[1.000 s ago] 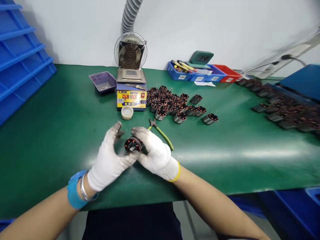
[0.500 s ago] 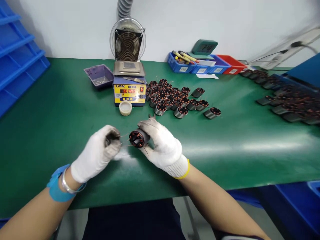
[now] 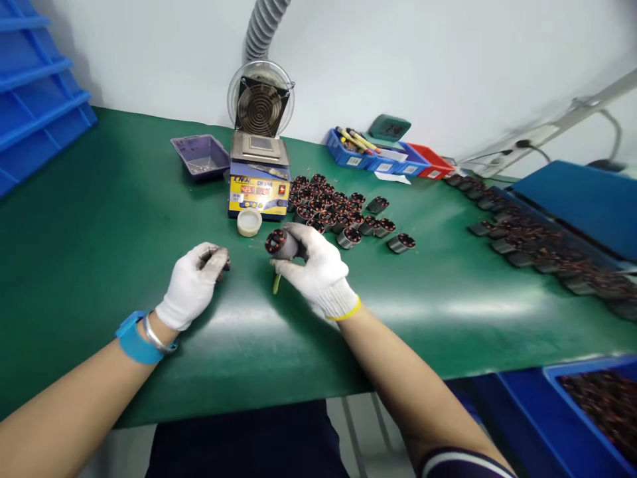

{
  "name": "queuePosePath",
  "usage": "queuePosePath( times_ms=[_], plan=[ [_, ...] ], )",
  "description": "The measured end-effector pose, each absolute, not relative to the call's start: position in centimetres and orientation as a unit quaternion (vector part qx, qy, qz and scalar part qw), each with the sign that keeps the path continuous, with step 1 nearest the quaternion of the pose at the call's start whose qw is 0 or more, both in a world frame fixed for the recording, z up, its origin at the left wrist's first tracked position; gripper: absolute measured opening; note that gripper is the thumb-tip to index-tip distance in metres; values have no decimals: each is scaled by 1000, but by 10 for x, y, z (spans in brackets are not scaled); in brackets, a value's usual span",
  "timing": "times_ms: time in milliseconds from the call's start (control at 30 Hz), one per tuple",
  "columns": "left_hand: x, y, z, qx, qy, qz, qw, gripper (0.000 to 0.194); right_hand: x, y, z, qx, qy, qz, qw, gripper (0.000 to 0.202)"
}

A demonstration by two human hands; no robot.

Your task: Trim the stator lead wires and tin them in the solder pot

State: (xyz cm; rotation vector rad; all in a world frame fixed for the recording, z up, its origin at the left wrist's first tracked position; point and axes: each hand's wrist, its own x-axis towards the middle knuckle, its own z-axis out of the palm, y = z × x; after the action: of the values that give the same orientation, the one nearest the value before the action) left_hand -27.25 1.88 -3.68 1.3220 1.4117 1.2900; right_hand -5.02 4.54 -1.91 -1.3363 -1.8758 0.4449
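1. At half past 8 from the held cylinder (image 3: 284, 244), the left hand (image 3: 186, 287) is low over the surface (image 3: 423, 338), back upward, forearm slanting toward 1 o'clock. Its fingers are curled in; whether they pinch anything cannot be told.
2. At 10 o'clock sit a purple tray (image 3: 185, 159) with thin bits inside and, closer, a white cup (image 3: 249, 224); at 11, a yellow-fronted unit (image 3: 259, 194) with a lit display.
3. The right hand (image 3: 314, 265), well apart from the left, wraps thumb and fingers around the cylinder, its copper-dotted end toward 9 o'clock. This forearm slants toward 10. A green handle (image 3: 277, 284) shows below, at 6 to 7.
4. At 2 o'clock stands a cluster of similar cylinders (image 3: 348, 238); further off at 3, rows of like parts (image 3: 527, 242); at 4, a blue bin (image 3: 552, 382) holds more dark, copper-flecked pieces.
5. As a judgement, one piece of a large batch is being handled; which others are finished or left cannot be told.
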Motion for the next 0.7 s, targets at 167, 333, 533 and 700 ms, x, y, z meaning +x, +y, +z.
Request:
queuePosePath(
  times_ms=[167,333,533,700],
  plan=[
    [-274,34,-49,526,565,479,417,37,-65,85,-19,-567,-747,88,336,57],
    [-275,34,-51,552,550,470,414,37,-78,99,-22,-599,-758,50,254,63],
    [-274,33,-50,564,541,461,421,35,-88,94,-2,-636,-757,34,148,61],
    [-274,34,-50,568,540,457,420,33,-101,101,24,-655,-752,16,74,46]
  ],
)
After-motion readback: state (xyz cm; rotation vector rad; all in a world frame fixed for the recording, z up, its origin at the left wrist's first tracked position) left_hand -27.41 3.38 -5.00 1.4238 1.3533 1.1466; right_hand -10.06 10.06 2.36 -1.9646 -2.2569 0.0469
